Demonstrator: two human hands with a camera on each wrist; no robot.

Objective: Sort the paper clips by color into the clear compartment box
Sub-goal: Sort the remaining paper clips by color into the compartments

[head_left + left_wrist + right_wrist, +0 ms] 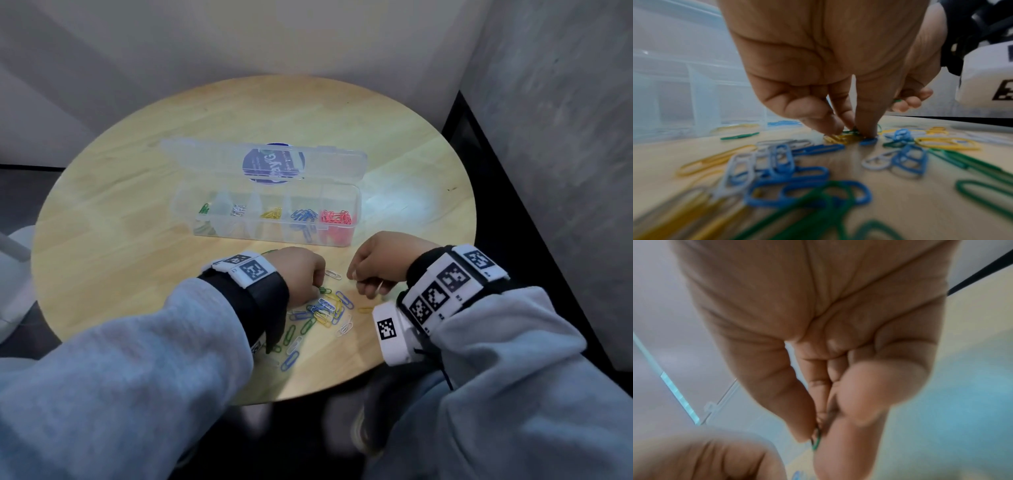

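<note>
The clear compartment box (239, 230) stands open mid-table, holding green, white, yellow, blue and red clips in separate compartments. Loose paper clips (322, 313) in blue, green, yellow and white lie piled near the table's front edge. My left hand (317, 286) reaches down into the pile, its thumb and fingertips (865, 129) closing on a green paper clip (851, 131) that lies over yellow ones. My right hand (356, 277) hovers just right of it, curled, and pinches another green paper clip (816, 441) between thumb and forefinger.
The box's lid (263, 161) lies folded back behind it, with a round blue label. The round wooden table (137, 205) stands in a corner between grey walls. A dark floor gap runs along its right side.
</note>
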